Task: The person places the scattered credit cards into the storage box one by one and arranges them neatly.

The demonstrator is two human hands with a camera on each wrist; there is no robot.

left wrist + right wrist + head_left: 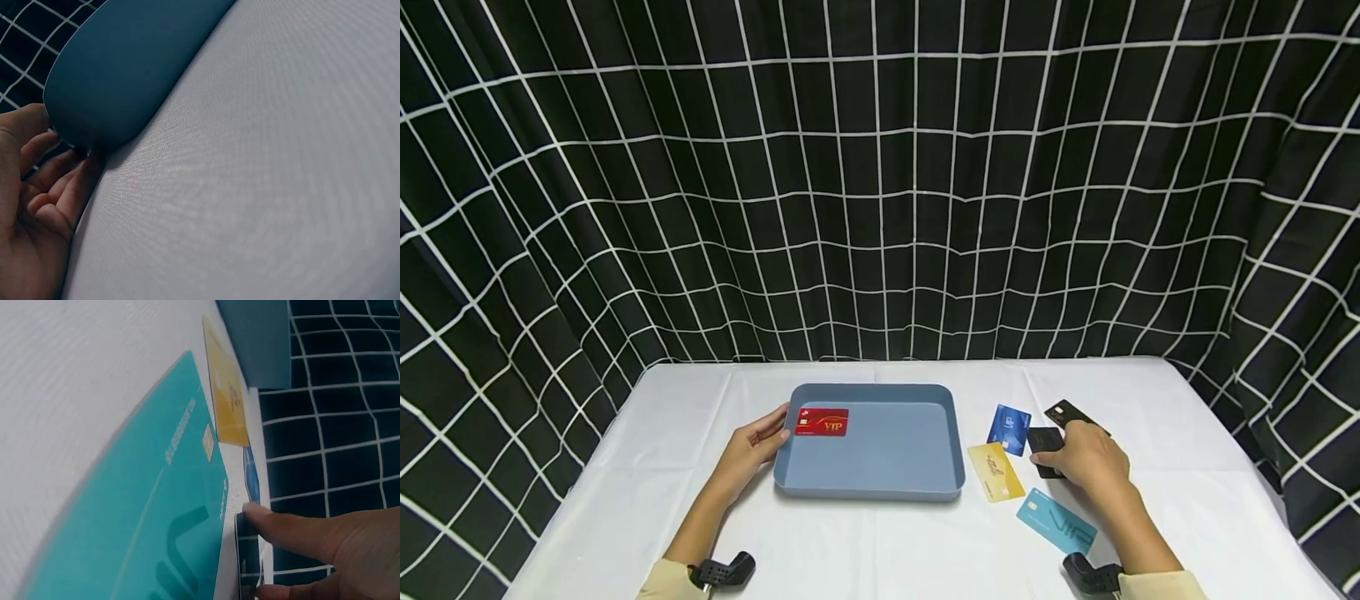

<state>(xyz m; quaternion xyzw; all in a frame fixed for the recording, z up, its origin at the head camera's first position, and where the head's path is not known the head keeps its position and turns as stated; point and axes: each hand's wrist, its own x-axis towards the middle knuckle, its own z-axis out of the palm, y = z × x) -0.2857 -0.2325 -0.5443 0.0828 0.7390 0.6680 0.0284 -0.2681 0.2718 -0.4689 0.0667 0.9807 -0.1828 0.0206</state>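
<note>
A blue tray (943, 454) lies mid-table with a red VIP card (822, 422) in its far left corner. My left hand (758, 442) rests against the tray's left rim; in the left wrist view its relaxed fingers (59, 184) touch the tray (125, 69) wall. My right hand (1086, 458) is over a black card (1043, 438) right of the tray. In the right wrist view the right hand (255, 555) pinches that black card (245, 575) by its edges between thumb and finger.
Loose on the white tablecloth (662, 467) near the right hand are a second black card (1070, 412), a blue card (1009, 429), a yellow card (995, 471) and a teal card (1056, 521). A black checked curtain (880, 183) closes off the back and sides.
</note>
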